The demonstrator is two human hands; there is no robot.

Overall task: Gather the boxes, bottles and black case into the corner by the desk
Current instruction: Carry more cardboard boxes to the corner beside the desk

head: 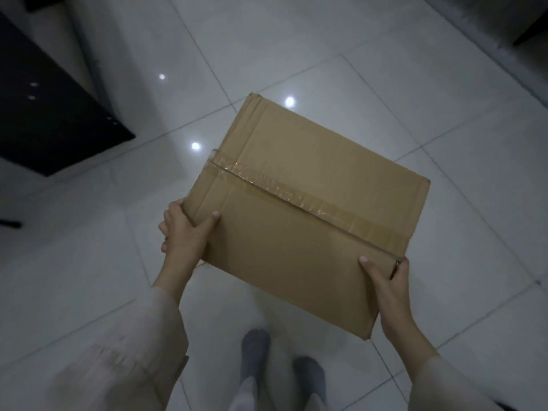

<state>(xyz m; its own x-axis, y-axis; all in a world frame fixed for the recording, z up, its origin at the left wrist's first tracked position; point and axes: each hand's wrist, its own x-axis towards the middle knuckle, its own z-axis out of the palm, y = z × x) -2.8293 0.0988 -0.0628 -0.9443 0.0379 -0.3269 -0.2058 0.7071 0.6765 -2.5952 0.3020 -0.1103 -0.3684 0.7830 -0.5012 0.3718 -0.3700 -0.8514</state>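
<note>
Tiled floor [89,262] below; left hand [184,232] and right hand [388,280] each clasp a corner of a taped box [296,203], likely to carry it level.

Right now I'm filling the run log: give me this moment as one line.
phase: carrying | object: taped cardboard box | left hand: grips near-left corner | right hand: grips near-right corner | below: tiled floor

Glossy white floor tiles [296,40] reflect ceiling lights, with what may be a dark cabinet [44,120] at upper left.
</note>
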